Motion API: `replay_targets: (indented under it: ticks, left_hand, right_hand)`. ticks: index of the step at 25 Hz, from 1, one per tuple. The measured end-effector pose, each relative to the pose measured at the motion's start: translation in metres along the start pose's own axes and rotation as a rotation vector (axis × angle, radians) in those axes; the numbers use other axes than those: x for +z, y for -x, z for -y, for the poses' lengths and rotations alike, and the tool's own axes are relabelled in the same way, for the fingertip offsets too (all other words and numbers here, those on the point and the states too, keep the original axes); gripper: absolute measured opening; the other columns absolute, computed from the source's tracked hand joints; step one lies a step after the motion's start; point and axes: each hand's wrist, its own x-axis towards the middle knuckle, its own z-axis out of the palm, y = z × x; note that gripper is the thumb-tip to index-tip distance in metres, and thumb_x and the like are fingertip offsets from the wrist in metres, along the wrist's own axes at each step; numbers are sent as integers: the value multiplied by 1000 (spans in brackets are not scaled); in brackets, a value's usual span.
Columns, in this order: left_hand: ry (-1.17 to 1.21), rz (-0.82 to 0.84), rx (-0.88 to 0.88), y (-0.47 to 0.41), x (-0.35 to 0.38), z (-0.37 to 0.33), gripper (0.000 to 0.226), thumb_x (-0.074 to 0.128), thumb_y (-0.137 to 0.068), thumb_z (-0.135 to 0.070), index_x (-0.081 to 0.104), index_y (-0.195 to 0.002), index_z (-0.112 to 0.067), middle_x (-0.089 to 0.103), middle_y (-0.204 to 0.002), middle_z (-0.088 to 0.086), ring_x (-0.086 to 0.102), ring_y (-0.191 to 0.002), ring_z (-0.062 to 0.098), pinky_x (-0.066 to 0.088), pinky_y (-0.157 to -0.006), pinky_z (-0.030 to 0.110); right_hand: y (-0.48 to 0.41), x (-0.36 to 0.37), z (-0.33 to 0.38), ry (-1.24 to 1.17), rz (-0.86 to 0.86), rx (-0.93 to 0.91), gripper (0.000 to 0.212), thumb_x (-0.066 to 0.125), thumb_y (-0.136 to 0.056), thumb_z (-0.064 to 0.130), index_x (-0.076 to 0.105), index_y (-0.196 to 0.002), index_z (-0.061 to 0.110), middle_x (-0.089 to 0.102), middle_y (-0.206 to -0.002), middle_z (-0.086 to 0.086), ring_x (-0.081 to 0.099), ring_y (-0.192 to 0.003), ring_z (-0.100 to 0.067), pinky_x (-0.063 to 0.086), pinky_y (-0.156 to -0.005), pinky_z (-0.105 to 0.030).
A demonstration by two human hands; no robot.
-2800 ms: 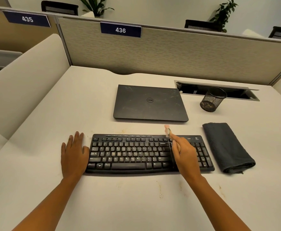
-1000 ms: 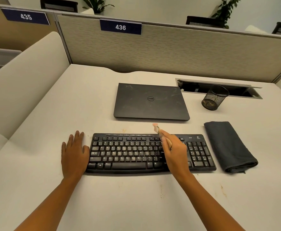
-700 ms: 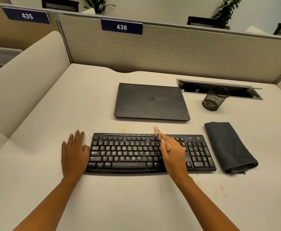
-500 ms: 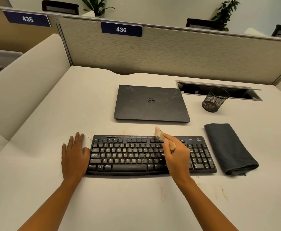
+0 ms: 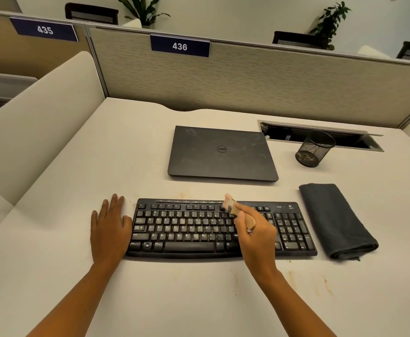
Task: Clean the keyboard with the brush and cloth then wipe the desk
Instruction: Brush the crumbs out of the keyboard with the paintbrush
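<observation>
A black keyboard [image 5: 187, 227] with dusty keys lies across the near middle of the white desk [image 5: 199, 300]. My right hand [image 5: 256, 231] hovers over the keyboard's right half, closed around a small wooden-handled brush [image 5: 235, 209] whose pale bristles reach the top key rows. My left hand [image 5: 110, 229] lies flat on the desk, fingers spread, touching the keyboard's left end. A folded dark grey cloth [image 5: 335, 220] rests on the desk just right of the keyboard.
A closed dark laptop [image 5: 222, 154] sits behind the keyboard. A black mesh pen cup [image 5: 314, 149] stands at the back right, in front of an open cable slot [image 5: 320, 136]. Partition walls enclose the desk at the back and left. Brownish specks mark the desk's front.
My right hand and the brush have shifted left along the keyboard, from beside the number pad toward its middle. My left hand has stayed put.
</observation>
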Motion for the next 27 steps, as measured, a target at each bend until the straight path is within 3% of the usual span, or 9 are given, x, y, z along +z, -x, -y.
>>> replay_targets:
  ticks: [2, 6, 10, 12, 16, 18, 21, 27]
  left_hand:
    - [-2, 0, 1, -1, 0, 0, 52, 49, -94, -8, 43, -146, -11, 34, -156, 7, 25, -147, 27, 11, -120, 44]
    - [-4, -2, 1, 0, 0, 1, 52, 49, -94, -8, 43, -146, -11, 34, -156, 7, 25, -147, 27, 10, -120, 44]
    - [-7, -8, 7, -1, 1, 1, 52, 49, -94, -8, 43, -146, -11, 35, -156, 8, 26, -146, 28, 11, -120, 44]
    - [-9, -6, 9, -1, 1, 1, 52, 49, -94, -8, 43, -146, -11, 35, -156, 8, 26, -146, 28, 11, -120, 44]
    - [-15, -3, 6, 0, 1, 3, 52, 49, -95, -8, 42, -146, -11, 34, -156, 8, 26, -146, 28, 12, -120, 45]
    - [-9, -2, 11, 0, 1, 1, 52, 49, -95, -8, 42, -146, -10, 34, -156, 9, 26, -146, 28, 12, -120, 46]
    - [-1, -1, 3, -2, 2, 1, 52, 48, -95, -8, 42, -146, -11, 33, -156, 8, 25, -147, 27, 11, -121, 44]
    - [-14, 4, 6, -1, 2, 2, 52, 47, -95, -9, 41, -147, -11, 32, -157, 8, 24, -147, 27, 10, -120, 44]
  right_hand:
    - [3, 4, -1, 32, 43, -16, 27, 51, -94, 11, 66, -116, 6, 66, -103, 7, 66, -87, -8, 56, -77, -18]
    - [-10, 14, -1, 17, 122, 20, 32, 51, -97, 8, 60, -128, 14, 58, -105, 22, 61, -92, 3, 52, -82, -14]
    - [0, 9, 2, 3, 37, -4, 26, 52, -94, 14, 69, -112, 8, 69, -98, 4, 66, -86, -7, 56, -73, -16]
    - [3, 12, 4, 48, 33, -24, 32, 47, -94, 23, 68, -111, 5, 71, -96, -2, 65, -85, -10, 58, -72, -22]
    - [-8, 23, 3, 90, 130, -18, 37, 43, -99, 22, 58, -131, 12, 70, -95, -1, 62, -85, -11, 53, -74, -20]
    - [-10, 18, 3, 39, 62, 18, 31, 49, -98, 17, 62, -126, 10, 71, -99, -6, 65, -88, -15, 55, -75, -22]
    - [-1, 8, 7, 47, 6, -31, 38, 44, -93, 26, 69, -111, 4, 72, -99, -6, 67, -86, -13, 57, -72, -24]
    - [-6, 21, 9, 58, 135, -25, 36, 43, -99, 25, 60, -128, 12, 70, -102, 0, 63, -89, -11, 56, -78, -26]
